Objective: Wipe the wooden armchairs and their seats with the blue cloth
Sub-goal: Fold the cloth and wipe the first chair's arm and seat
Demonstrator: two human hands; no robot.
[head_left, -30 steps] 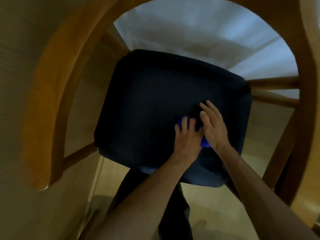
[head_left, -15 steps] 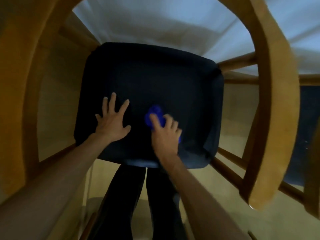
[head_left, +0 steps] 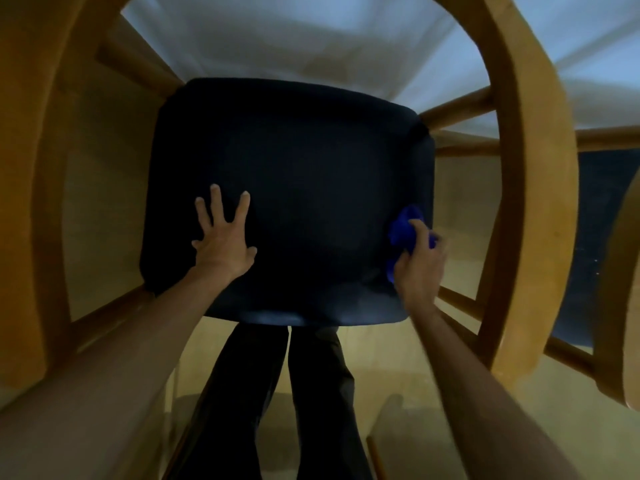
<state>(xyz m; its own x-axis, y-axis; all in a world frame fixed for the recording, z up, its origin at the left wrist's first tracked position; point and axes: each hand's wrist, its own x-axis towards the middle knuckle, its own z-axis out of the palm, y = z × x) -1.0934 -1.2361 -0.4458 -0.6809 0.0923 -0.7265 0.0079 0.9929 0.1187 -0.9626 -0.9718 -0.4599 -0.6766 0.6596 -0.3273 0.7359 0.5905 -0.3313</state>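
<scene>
I look straight down on a wooden armchair with a dark navy seat (head_left: 304, 188). Its curved wooden armrest (head_left: 530, 188) arcs down the right side, and another wooden arm (head_left: 24, 209) runs down the left. My left hand (head_left: 223, 239) lies flat on the seat's left part with fingers spread. At the seat's right edge my right hand (head_left: 420, 265) grips the bunched blue cloth (head_left: 403, 228) and presses it against the cushion. Part of the cloth is hidden under my fingers.
A second chair's dark seat (head_left: 602, 244) and wooden arm (head_left: 627, 306) show at the far right. White fabric (head_left: 311, 39) lies beyond the seat. Wooden rungs (head_left: 457, 105) join the frame on the right. My dark-trousered legs (head_left: 277, 393) stand on a pale floor (head_left: 398, 368).
My right hand has slid the blue cloth from the seat's middle to its right edge. My left hand came off the cloth earlier and stays flat on the left of the seat.
</scene>
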